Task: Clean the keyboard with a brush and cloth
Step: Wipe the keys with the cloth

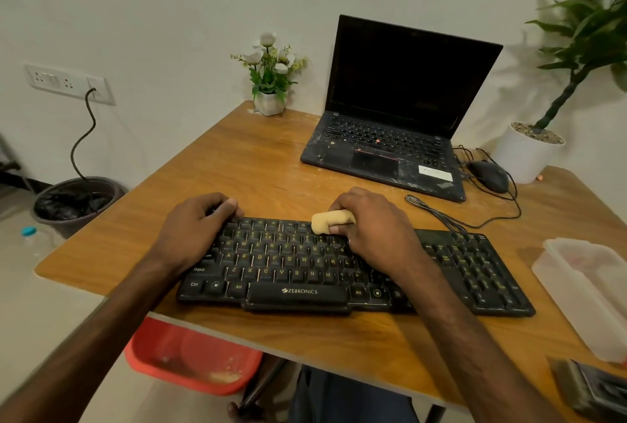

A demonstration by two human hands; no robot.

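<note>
A: Hands?
B: I see the left hand (pixel 196 229) curled over the keyboard's (pixel 339 268) far-left corner. The right hand (pixel 371 224) grasps a tan wad (pixel 330 221), pressed on the number row.
A: Containers?
B: Right of the right hand, a translucent box (pixel 583 290), contents a pinkish blur. Beneath the left hand, a red tub (pixel 190 360) holding crumbs. Farther left, a bin (pixel 76 202) with a black liner.

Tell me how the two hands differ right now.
The left hand curls its fingers over the keyboard's far left corner, as if steadying it; the right hand grips a tan wad against the upper key rows. The left hand sits at the edge; the right hand is nearer the middle. Both rest on the black keyboard.
</note>
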